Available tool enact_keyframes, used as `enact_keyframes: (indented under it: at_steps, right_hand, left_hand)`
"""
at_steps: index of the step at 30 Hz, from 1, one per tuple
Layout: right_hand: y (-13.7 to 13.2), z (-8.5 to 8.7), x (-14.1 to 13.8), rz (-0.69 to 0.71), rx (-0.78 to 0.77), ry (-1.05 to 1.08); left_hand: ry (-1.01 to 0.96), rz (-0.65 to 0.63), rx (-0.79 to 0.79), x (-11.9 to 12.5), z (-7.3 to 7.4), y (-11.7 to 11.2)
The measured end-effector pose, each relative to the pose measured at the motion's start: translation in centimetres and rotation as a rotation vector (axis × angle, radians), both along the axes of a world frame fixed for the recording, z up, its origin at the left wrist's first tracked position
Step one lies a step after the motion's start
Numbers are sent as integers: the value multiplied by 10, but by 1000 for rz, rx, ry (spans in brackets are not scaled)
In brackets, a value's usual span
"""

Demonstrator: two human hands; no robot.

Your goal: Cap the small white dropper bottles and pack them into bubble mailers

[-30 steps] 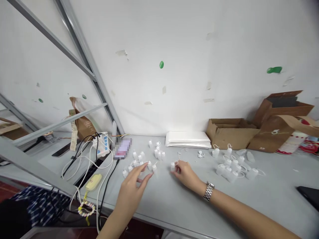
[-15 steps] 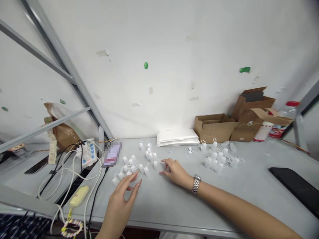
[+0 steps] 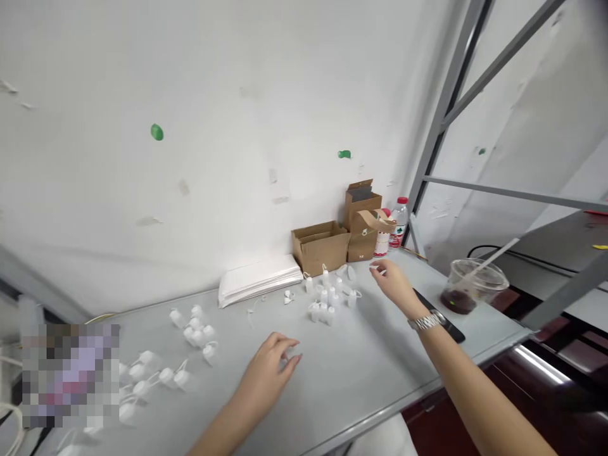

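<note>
My left hand [image 3: 273, 364] hovers over the grey tabletop with thumb and fingers apart and nothing between them. My right hand [image 3: 395, 286], wearing a metal watch [image 3: 427, 320] on its wrist, is raised at the right near the paper bag. Its thumb and fingertips are pinched together; a small pale bit shows there, too small to name. Left of that hand stands a group of small white plastic bottles [image 3: 331, 297] with looped cap straps. Another spread of such bottles [image 3: 194, 332] is on the left, blurred. Small loose white caps [image 3: 288, 296] lie between the groups.
A stack of white sheets [image 3: 259, 278] and an open cardboard box [image 3: 323, 250] stand against the wall. Beside them are a brown paper bag [image 3: 361, 244] and a red-capped bottle [image 3: 399, 225]. A black phone [image 3: 453, 334] and a plastic cup with a straw [image 3: 470, 288] are at the right.
The view has turned to the right. My right hand has left the left bottle group, moved right past the other group, and its fingers have closed. My left hand has also shifted right, away from the bottles.
</note>
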State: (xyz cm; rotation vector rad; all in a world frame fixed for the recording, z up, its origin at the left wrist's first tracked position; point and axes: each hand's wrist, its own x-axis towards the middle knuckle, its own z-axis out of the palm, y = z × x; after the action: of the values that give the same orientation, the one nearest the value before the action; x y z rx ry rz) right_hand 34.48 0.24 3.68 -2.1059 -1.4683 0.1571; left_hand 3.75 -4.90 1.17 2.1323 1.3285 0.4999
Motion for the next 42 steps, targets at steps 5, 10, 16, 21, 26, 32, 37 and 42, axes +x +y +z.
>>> enact_keyframes:
  at_steps: [5, 10, 16, 21, 26, 32, 37, 42]
  right_hand:
    - [50, -30, 5, -102, -144, -22]
    - [67, -53, -12, -131, -132, -21]
    - [60, -47, 2, -72, -11, 33]
    - [39, -3, -26, 67, 396, 212]
    - [-4, 22, -115, 568, 642, 448]
    - [-34, -28, -179, 911, 409, 434]
    - [-32, -49, -186, 755, 189, 750]
    - [-30, -47, -184, 715, 180, 882]
  left_hand:
    - [170, 250, 203, 18, -15, 46]
    - [149, 398, 295, 4, -35, 66]
    - [96, 398, 235, -11, -39, 68]
    - [50, 352, 213, -5, -42, 76]
    - [22, 290, 252, 4, -50, 86]
    - [-149, 227, 159, -10, -42, 70]
    - [-270, 434, 68, -24, -25, 55]
    - [-390, 420, -23, -23, -16, 47]
